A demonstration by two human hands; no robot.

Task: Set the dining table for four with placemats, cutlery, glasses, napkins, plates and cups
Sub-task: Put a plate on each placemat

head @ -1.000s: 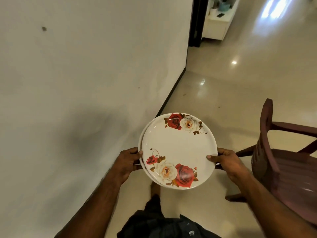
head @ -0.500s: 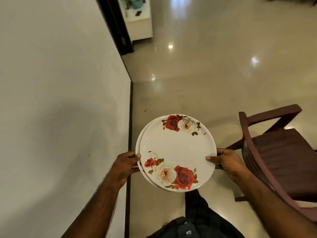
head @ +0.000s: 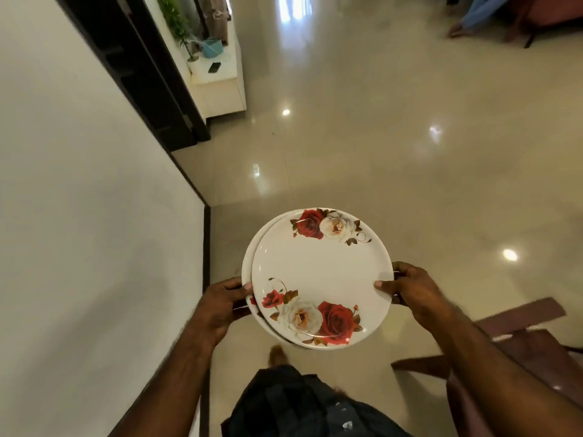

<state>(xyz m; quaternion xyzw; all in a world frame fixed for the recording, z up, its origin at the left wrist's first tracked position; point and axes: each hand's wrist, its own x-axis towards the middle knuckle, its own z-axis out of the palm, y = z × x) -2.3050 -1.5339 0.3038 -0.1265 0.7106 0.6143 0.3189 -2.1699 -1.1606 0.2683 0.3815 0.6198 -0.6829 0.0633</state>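
Since a second ago the view has swung from the white wall point(head: 88, 216) toward the open tiled floor point(head: 394, 146), and the wooden chair point(head: 517, 339) has slid to the lower right corner. Both hands carry a stack of rose-patterned plates point(head: 321, 272) at waist height: the left hand point(head: 220, 305) has its grip closed on the left rims, thumb on top, and the right hand point(head: 410, 287) pinches the right rim likewise. No table is in view. I judge the step is carrying plates to the table; keep them level, as the top plate sits offset right on those beneath and could slip, and steer clear of the chair.
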